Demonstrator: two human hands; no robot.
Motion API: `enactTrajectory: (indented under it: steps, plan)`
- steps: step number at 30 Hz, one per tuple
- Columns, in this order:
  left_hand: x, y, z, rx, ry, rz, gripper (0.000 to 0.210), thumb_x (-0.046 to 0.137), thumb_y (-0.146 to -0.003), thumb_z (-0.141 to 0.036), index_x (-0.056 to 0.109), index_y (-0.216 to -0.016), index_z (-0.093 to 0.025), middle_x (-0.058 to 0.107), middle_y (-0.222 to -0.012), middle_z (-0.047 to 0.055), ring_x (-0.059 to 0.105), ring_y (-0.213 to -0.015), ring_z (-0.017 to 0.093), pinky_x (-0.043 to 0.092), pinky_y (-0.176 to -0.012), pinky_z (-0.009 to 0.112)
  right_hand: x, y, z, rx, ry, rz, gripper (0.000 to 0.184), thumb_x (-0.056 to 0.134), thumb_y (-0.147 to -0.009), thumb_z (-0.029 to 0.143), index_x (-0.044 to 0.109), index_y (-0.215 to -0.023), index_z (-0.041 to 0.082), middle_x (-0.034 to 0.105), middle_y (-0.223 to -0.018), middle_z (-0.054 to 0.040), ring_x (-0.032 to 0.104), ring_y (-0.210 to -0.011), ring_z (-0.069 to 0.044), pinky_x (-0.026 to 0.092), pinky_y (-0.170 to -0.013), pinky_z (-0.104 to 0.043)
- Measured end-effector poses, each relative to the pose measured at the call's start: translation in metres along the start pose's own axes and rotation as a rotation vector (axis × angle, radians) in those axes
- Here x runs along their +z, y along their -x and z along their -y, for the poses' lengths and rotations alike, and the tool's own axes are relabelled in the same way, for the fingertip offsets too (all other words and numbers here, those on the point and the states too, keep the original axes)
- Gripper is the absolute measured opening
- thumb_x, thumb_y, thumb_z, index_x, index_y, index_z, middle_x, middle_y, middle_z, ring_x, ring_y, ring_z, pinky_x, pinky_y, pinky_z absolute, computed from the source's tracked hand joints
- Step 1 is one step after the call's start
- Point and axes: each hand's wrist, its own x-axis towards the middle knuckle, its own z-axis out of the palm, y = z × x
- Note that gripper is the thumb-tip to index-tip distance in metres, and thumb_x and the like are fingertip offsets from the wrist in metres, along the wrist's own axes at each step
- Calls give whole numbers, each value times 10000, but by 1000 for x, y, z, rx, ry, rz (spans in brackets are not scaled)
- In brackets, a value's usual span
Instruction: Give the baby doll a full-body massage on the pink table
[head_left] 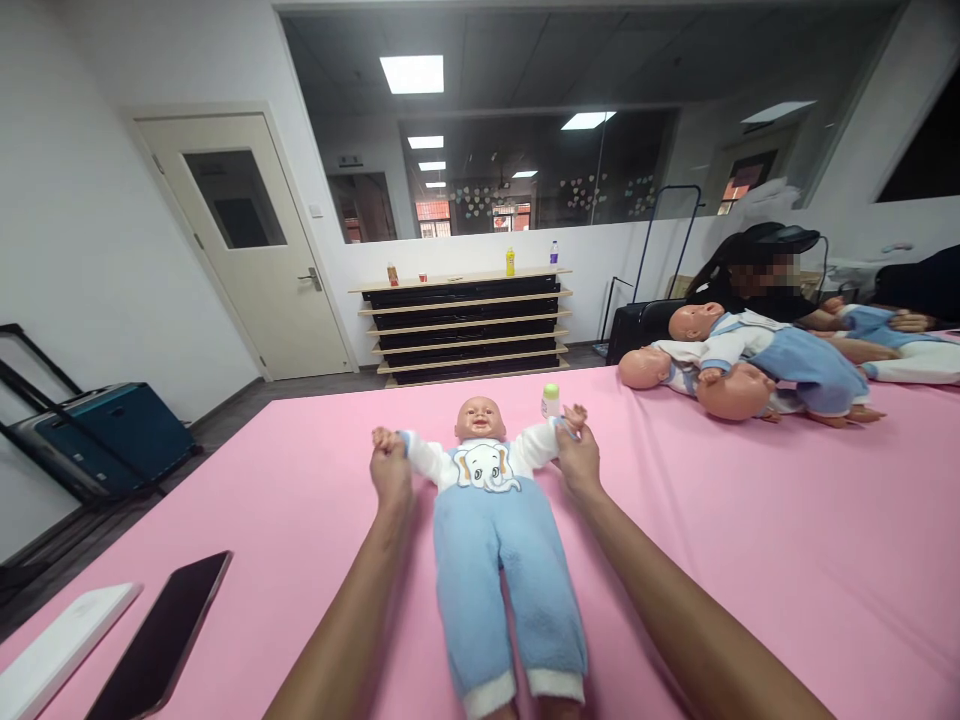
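A baby doll (491,540) in a white top with an elephant face and light blue trousers lies on its back on the pink table (300,490). Its head points away from me and its arms are spread to both sides. My left hand (391,472) is closed around the doll's wrist and cuff on the left. On the other side, my right hand (579,458) grips the doll's other forearm near the cuff. Just behind that arm stands a small white bottle with a green cap (551,401).
A black phone (165,635) and a white flat box (67,640) lie at the near left. Several similar dolls (795,360) are piled at the right, where another person (757,270) leans at the table. A shelf (465,320) with bottles stands beyond; a suitcase (112,435) is left.
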Motion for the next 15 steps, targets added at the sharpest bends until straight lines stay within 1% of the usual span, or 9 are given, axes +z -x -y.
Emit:
enactTrajectory:
  steps: [2,3,5,7,8,9,11,13,15]
  plan:
    - [21,11,-12,62,-66,127,221,631,-809,-350,623,-932,-166,657,-911,40,622,-961,187,465,-942,327,19,15,20,-179,79,212,449,618,-801,363,600,-1219,199,618,-1266,-90,574,-1140,-244,463,-993,-409]
    - [30,18,-16,109,-114,231,269,618,-825,-384,637,-983,-167,671,-991,61,613,-1028,205,445,-979,340,27,24,26,-254,140,341,409,603,-812,319,613,-1207,210,624,-1255,-77,563,-1153,-236,438,-1019,-411]
    - [44,33,-17,218,-230,517,360,523,-890,-449,639,-1090,-172,651,-1175,95,560,-1176,229,395,-1053,362,37,44,28,-378,319,584,395,587,-808,219,626,-1200,246,621,-1248,-58,538,-1178,-230,391,-1055,-430]
    - [50,48,-13,299,-358,792,456,383,-949,-483,612,-1197,-176,569,-1345,108,463,-1308,230,324,-1123,382,41,62,21,-470,524,712,433,580,-787,137,632,-1196,270,585,-1291,-63,477,-1247,-246,313,-1098,-478]
    - [50,53,-10,308,-412,871,496,342,-961,-492,591,-1246,-172,517,-1409,111,411,-1356,231,281,-1151,392,42,68,15,-504,615,724,454,573,-781,109,629,-1200,273,554,-1329,-71,428,-1295,-259,260,-1119,-507]
    - [49,57,-7,306,-461,914,527,319,-966,-498,563,-1295,-166,464,-1460,113,358,-1396,230,237,-1174,401,42,73,10,-527,690,719,473,565,-780,91,620,-1213,274,519,-1368,-78,377,-1337,-269,212,-1131,-534]
    - [46,59,-5,292,-507,936,549,311,-967,-492,526,-1347,-159,410,-1501,111,309,-1426,229,195,-1189,405,41,77,3,-549,785,703,531,548,-782,69,582,-1265,288,466,-1417,-81,310,-1381,-277,154,-1139,-566]
    - [43,56,-7,269,-481,935,506,362,-950,-451,555,-1321,-166,488,-1441,108,409,-1362,233,272,-1153,393,40,76,3,-564,803,715,575,547,-775,62,558,-1295,307,456,-1428,-73,308,-1383,-273,155,-1141,-564]
    - [41,49,-13,268,-444,892,441,481,-881,-352,596,-1266,-169,602,-1309,97,540,-1218,231,379,-1069,371,38,72,10,-579,750,726,562,548,-771,66,570,-1280,303,484,-1402,-64,357,-1353,-260,207,-1138,-529]
